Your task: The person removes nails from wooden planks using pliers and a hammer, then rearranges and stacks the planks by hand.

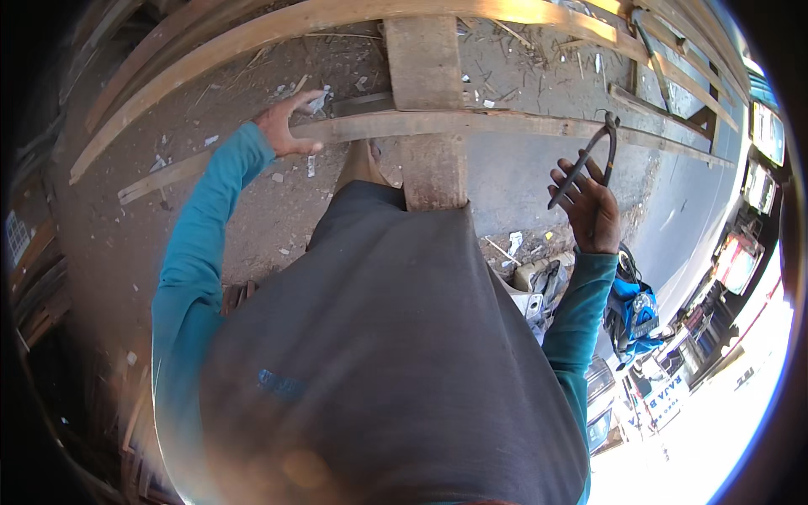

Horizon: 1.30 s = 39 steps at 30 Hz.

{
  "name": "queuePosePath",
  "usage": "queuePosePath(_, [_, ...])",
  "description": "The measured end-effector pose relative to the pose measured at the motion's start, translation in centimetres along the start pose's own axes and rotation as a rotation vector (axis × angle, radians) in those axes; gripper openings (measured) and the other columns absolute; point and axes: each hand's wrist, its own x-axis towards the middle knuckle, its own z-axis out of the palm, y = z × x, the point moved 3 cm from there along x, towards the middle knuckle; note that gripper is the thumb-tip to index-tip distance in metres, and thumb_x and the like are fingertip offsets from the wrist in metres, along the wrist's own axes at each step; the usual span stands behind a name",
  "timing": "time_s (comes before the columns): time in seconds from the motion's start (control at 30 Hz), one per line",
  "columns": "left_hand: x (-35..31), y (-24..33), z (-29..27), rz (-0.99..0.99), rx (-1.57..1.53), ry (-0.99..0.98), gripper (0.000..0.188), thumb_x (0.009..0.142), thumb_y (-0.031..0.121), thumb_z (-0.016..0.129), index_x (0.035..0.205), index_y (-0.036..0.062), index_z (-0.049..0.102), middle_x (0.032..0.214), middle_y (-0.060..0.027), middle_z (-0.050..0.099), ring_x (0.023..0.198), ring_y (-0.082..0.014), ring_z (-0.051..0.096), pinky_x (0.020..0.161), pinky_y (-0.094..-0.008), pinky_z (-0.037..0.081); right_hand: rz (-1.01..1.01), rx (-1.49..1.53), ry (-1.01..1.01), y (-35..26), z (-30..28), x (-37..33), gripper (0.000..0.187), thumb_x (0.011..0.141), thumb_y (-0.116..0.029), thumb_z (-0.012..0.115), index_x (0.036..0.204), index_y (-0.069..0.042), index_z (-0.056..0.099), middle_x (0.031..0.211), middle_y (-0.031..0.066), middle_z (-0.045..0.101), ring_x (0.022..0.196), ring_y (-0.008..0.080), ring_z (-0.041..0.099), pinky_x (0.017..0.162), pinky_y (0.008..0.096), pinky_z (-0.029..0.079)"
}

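Observation:
My right hand (593,210) holds a pair of dark metal pincers (585,164), jaws up and handles spread apart. One handle lies across the fingers; the other stands off beside them. A long, thin wooden batten (505,123) runs from left to right in front of me. It crosses over a wide, worn plank (425,71) that points away from my body. Over the batten's left part, my left hand (282,128) has thumb and fingers wide apart with nothing between them. Whether it touches the wood I cannot tell.
Beyond the batten, long wooden strips (278,25) curve across the far side. A dark hooked bar (652,63) leans on them at the far right. Wood scraps and litter (513,244) dot the ground. A blue bag (635,311) sits right of my right forearm.

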Motion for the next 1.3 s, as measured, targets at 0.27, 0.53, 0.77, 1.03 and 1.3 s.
queuePosePath(0.27, [-17.7, -12.8, -6.3, -0.505, -0.133, 0.750, 0.075, 0.078, 0.048, 0.078, 0.142, 0.0203, 0.050, 0.134, -0.0151, 0.060, 0.130, -0.0365, 0.050, 0.112, -0.0469, 0.038, 0.131, 0.017, 0.134, 12.2, 4.1, -0.6, 0.057, 0.091, -0.015, 0.048, 0.141, 0.008, 0.032, 0.122, 0.0304, 0.059, 0.110, 0.0403, 0.063, 0.095, 0.0492, 0.053])
queuePosePath(0.53, [-20.9, -13.1, -0.3, -0.627, 0.319, 0.477, 0.080, 0.072, 0.044, 0.083, 0.141, 0.0219, 0.050, 0.142, -0.0124, 0.050, 0.135, -0.0342, 0.042, 0.116, -0.0501, 0.028, 0.138, 0.025, 0.094, 19.4, 11.0, -4.4, 0.057, 0.088, -0.009, 0.043, 0.141, 0.010, 0.031, 0.118, 0.0316, 0.061, 0.106, 0.0395, 0.066, 0.093, 0.0470, 0.055])
queuePosePath(0.77, [-20.4, -18.8, 0.7, -0.368, 0.384, 0.714, 0.066, 0.068, 0.026, 0.088, 0.127, 0.0185, 0.059, 0.117, -0.0157, 0.064, 0.111, -0.0374, 0.058, 0.097, -0.0469, 0.044, 0.039, 0.029, 0.113, 22.3, 14.6, -9.1, 0.060, 0.087, -0.008, 0.050, 0.141, 0.014, 0.034, 0.114, 0.0251, 0.062, 0.103, 0.0333, 0.066, 0.089, 0.0423, 0.055])
queuePosePath(1.03, [-18.3, -14.1, -1.2, -0.501, 0.530, 0.491, 0.061, 0.075, 0.038, 0.083, 0.125, 0.0161, 0.056, 0.115, -0.0136, 0.064, 0.114, -0.0351, 0.057, 0.097, -0.0556, 0.037, 0.070, 0.440, 0.402, 33.8, 13.6, -16.7, 0.053, 0.090, -0.004, 0.047, 0.140, 0.010, 0.036, 0.112, 0.0256, 0.064, 0.101, 0.0347, 0.068, 0.087, 0.0440, 0.057])
queuePosePath(1.3, [-19.3, -18.4, -0.7, -0.383, 0.572, 0.499, 0.063, 0.073, 0.049, 0.081, 0.119, 0.0125, 0.057, 0.105, -0.0161, 0.068, 0.107, -0.0376, 0.062, 0.094, -0.0506, 0.040, 0.131, 0.582, 0.491, 43.0, 17.1, -21.2, 0.040, 0.093, -0.004, 0.044, 0.132, 0.005, 0.040, 0.105, 0.0251, 0.067, 0.097, 0.0359, 0.070, 0.080, 0.0431, 0.058])
